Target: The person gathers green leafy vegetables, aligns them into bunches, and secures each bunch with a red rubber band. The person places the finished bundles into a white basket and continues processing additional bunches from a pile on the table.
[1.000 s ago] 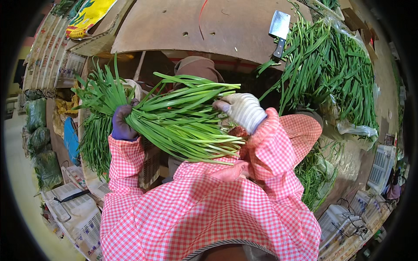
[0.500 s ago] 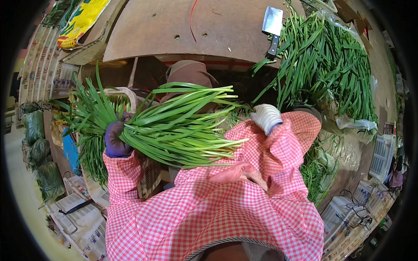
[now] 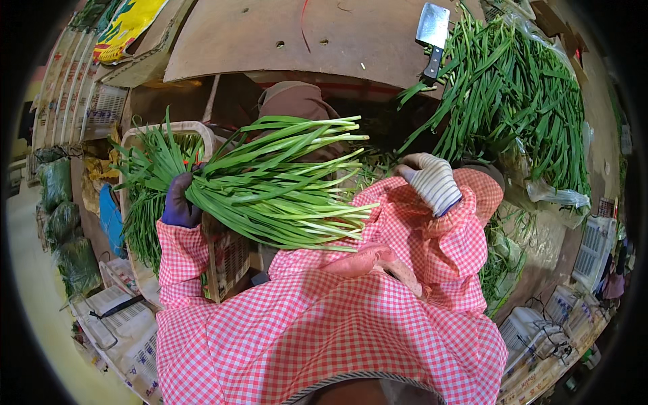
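Note:
My left hand (image 3: pixel 181 197), in a dark purple glove, is closed round a bunch of long green leafy stalks (image 3: pixel 270 189) whose pale ends fan out to the right. My right hand (image 3: pixel 428 181), in a cream striped glove, sits right of those ends, apart from them, fingers curled; what they hold, if anything, is hidden. Behind the bunch, at the left, a pale basket (image 3: pixel 206 135) holds more greens (image 3: pixel 142 229).
A brown board (image 3: pixel 324 30) spans the back, with a cleaver (image 3: pixel 430 30) at its right end beside a big heap of greens (image 3: pixel 513 101). Wrapped green bundles (image 3: pixel 57 182) and a blue object (image 3: pixel 111 216) lie left; plastic crates (image 3: pixel 587 250) stand right.
My right hand has moved right, away from the stalk ends. My left hand, still on the bunch, has shifted slightly left from a second ago.

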Available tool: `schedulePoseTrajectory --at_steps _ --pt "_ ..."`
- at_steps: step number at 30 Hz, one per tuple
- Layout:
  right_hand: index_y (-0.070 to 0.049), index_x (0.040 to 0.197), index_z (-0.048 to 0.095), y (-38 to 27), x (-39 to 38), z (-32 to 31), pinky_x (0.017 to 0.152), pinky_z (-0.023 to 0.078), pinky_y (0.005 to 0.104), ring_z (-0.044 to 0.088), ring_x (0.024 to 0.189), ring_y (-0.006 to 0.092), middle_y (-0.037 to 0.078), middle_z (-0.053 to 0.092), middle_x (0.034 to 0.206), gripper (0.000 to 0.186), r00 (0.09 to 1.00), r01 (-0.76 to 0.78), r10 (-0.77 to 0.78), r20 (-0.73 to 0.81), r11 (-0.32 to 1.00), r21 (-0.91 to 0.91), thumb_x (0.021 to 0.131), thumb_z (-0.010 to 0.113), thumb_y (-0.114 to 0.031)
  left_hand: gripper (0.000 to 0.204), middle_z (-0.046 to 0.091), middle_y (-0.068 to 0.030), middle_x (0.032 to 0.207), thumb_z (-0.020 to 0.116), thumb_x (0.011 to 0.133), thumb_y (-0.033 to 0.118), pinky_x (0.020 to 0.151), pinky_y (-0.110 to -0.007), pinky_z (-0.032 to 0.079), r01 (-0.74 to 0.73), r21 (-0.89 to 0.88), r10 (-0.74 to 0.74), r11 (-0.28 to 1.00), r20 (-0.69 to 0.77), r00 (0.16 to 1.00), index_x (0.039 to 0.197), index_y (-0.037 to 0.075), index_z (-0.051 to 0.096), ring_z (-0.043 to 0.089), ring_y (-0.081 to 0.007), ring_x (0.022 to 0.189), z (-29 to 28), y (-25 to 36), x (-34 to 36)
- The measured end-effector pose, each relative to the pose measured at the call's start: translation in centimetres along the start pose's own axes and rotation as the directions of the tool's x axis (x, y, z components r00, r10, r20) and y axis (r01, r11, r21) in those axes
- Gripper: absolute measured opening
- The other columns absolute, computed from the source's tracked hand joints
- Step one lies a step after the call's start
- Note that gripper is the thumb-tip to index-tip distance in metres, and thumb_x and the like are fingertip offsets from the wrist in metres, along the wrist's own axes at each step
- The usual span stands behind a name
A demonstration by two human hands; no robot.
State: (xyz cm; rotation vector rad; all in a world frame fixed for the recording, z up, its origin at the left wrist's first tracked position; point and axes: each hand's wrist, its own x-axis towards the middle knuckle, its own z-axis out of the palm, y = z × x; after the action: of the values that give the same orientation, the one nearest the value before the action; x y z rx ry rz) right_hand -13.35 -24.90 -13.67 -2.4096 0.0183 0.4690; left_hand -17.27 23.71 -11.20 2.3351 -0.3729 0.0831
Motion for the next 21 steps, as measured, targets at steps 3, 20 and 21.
schedulePoseTrajectory --at_steps 3,20,21 --pt "-0.002 0.090 0.066 -4.3 0.6 -0.3 0.068 0.047 0.0284 0.061 0.073 0.0217 0.011 0.063 0.079 0.021 0.955 0.272 -0.259 -0.142 0.959 0.078 0.073 0.066 -0.016 0.025 0.056 -0.0192 0.109 0.056 0.083 0.007 0.092 -0.037 0.040 0.062 -0.249 -0.078 0.967 -0.055 0.995 0.106 0.001 0.050 0.054 -0.0274 0.104 1.1 0.5 0.6" --pt "0.003 0.086 0.061 -11.2 1.1 3.0 0.057 0.049 0.0253 0.060 0.063 0.0104 0.011 0.063 0.074 0.013 0.946 0.313 -0.321 -0.035 0.882 0.352 0.074 0.059 -0.003 0.020 0.048 -0.0232 0.121 0.050 0.084 -0.002 0.096 -0.041 0.040 0.115 -0.818 -0.187 0.564 0.008 0.982 0.104 0.003 0.045 0.048 -0.0318 0.114 1.3 1.2 2.6" --pt "0.004 0.084 0.060 -9.3 1.2 3.4 0.058 0.049 0.0263 0.061 0.062 0.0127 0.011 0.063 0.071 0.014 0.970 0.198 -0.239 0.047 0.884 0.423 0.074 0.059 -0.004 0.021 0.047 -0.0229 0.123 0.049 0.084 -0.001 0.095 -0.041 0.041 0.081 -0.819 -0.159 0.568 -0.013 0.987 0.105 0.003 0.044 0.049 -0.0316 0.113 1.6 0.4 2.5"
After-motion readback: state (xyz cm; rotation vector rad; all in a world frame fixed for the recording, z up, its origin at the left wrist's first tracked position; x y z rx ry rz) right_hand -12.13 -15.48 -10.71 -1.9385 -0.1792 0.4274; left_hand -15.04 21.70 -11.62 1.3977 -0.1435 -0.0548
